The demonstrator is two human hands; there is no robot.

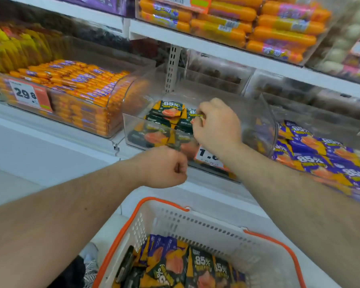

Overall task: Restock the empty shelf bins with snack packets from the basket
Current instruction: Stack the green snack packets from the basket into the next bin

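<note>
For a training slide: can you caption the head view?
Right hand places a dark packet in the clear bin; left hand fisted above the basket.

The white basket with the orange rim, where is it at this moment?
In the head view the basket sits at bottom centre, below the shelf edge and between the person's two forearms, with dark green and purple snack packets inside.

We see dark green snack packets (168,113) piled in the clear bin (266,129); at six o'clock, more fill the white, orange-rimmed basket (233,235).
</note>
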